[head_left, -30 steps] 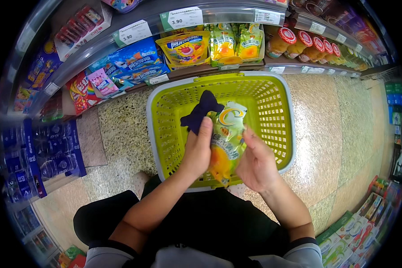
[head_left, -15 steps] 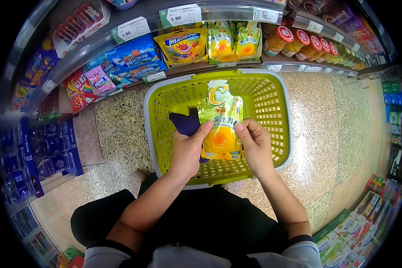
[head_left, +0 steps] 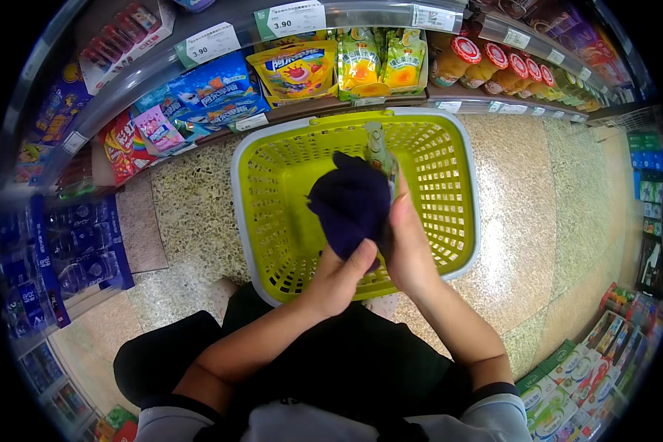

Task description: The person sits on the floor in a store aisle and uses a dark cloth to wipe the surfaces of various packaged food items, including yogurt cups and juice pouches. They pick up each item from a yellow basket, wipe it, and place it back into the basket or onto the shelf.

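Observation:
Over a yellow-green shopping basket (head_left: pixel 244 221) with a grey rim, my left hand (head_left: pixel 337 283) grips a dark purple cloth (head_left: pixel 350 202), its thumb lying on the lower end. The cloth presses against a green pouch (head_left: pixel 380 153), which is turned nearly edge-on so that its printed front is mostly hidden. My right hand (head_left: pixel 411 247) closes round the pouch from the right side. Both hands are close together, above the middle of the basket, and the basket stands on the floor before my feet.
Ahead, a low shelf carries blue candy bags (head_left: pixel 210 92), a yellow candy bag (head_left: pixel 295 70), similar green pouches (head_left: pixel 381 62) and red-lidded jars (head_left: pixel 457 59). Dark blue packs (head_left: pixel 22 272) hang at the left. Boxed goods (head_left: pixel 571 387) stand at the lower right.
The pouch has turned from facing me to nearly edge-on. The purple cloth has come up from behind it and now covers its left side. My left hand has moved lower and rightward.

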Available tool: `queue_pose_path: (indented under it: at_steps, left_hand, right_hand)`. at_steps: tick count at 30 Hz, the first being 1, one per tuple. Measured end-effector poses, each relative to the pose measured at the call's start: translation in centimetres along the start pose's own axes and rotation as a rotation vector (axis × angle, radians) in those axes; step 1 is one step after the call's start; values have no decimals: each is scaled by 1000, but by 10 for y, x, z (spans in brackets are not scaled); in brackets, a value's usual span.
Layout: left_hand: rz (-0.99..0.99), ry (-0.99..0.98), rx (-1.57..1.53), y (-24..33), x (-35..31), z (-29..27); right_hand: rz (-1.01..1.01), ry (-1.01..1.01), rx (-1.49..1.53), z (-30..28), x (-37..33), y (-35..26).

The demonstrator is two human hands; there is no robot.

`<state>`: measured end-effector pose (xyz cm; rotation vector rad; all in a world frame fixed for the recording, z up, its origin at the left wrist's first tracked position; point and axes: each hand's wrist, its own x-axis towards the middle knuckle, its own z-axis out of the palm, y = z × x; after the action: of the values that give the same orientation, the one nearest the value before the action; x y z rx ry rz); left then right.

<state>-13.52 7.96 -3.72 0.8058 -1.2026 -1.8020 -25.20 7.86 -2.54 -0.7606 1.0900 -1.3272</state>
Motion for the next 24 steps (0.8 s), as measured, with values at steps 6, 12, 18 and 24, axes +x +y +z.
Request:
queue_pose_path:
  at_steps: [6, 12, 18, 24]
  left_hand:
    - [122, -30, 710, 2, 6, -2]
    - [190, 48, 713, -1, 27, -16]
    - [-353, 116, -443, 0, 30, -28]
    - [-117, 75, 78, -6, 19, -18]
  right_hand:
    - [281, 26, 411, 8, -12, 7]
    - [425, 33, 440, -9, -11, 6]
    - [310, 213, 370, -15, -1, 0]
    - [141, 324, 15, -17, 3, 6]
